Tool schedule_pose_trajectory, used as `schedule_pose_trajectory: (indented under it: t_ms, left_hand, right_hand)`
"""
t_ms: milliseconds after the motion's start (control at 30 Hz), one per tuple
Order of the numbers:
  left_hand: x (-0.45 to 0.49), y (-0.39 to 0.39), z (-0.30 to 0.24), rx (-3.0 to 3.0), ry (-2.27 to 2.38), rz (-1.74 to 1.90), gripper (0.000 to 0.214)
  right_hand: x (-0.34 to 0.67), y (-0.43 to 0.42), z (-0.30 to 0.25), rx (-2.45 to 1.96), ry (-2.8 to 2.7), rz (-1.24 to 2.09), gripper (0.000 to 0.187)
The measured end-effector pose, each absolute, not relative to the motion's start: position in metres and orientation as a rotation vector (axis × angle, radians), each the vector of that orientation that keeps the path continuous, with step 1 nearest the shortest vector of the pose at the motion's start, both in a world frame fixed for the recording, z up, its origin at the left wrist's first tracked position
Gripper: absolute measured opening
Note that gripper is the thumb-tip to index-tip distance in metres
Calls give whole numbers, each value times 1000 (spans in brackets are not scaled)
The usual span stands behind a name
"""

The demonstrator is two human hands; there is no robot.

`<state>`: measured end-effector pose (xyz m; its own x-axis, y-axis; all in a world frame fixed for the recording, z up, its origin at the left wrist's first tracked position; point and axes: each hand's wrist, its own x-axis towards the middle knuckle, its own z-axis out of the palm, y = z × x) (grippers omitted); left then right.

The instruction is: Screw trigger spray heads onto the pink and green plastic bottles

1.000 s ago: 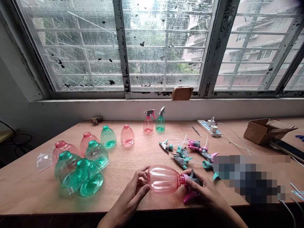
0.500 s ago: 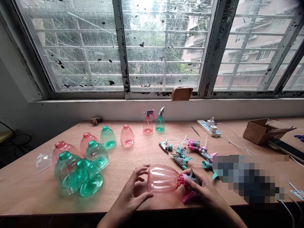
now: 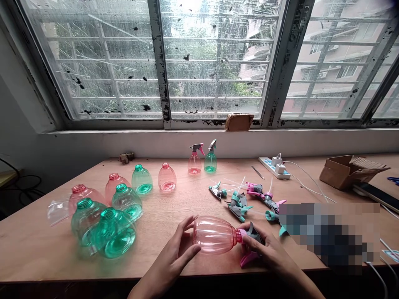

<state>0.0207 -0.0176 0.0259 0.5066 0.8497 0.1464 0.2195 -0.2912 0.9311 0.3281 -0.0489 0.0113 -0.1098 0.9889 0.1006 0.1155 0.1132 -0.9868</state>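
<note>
A clear pink spray bottle point(image 3: 215, 235) lies on its side above the front of the table, its neck to the right. My left hand point(image 3: 179, 245) curves round the base, with the thumb against the near side. My right hand point(image 3: 264, 247) grips the pink collar and grey-and-pink trigger head point(image 3: 256, 233) at the neck; the palm hides part of the head. Just beyond lie several loose trigger heads point(image 3: 238, 205), in grey with teal or pink. To the left stand several open green bottles point(image 3: 116, 234) and pink bottles point(image 3: 167, 178).
Two bottles with heads fitted, one pink point(image 3: 194, 163) and one green point(image 3: 210, 161), stand near the wall. A power strip point(image 3: 274, 168), a cardboard box point(image 3: 346, 172) and cables are at right. A clear plastic bag point(image 3: 57, 211) lies far left. A blurred patch covers the right front.
My left hand's fingers have closed in on the bottle's base, the thumb now touching it. The bottle and my right hand have hardly moved.
</note>
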Motion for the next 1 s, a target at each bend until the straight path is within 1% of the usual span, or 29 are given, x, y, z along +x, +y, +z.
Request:
schedule_pose_trajectory:
  t_ms: [233, 300, 500, 600, 867, 1000]
  left_hand:
    - [18, -16, 19, 1919, 904, 812, 83]
    - [18, -15, 19, 1907, 920, 786, 82]
    - [18, -18, 24, 1769, 944, 769, 65]
    - [17, -18, 22, 1745, 934, 782, 62]
    - [15, -16, 19, 1860, 879, 830, 70]
    - [16, -15, 15, 1953, 881, 868, 87]
  right_hand:
    - [326, -51, 12, -1194, -1418, 1090, 45]
    - [326, -51, 11, -1190, -1416, 1088, 44]
    - [328, -49, 13, -1202, -1445, 1115, 43]
    - [328, -50, 13, -1208, -1439, 1106, 43]
    - [325, -52, 13, -1202, -1400, 1077, 44]
    - [323, -53, 16, -1222, -1394, 1034, 44]
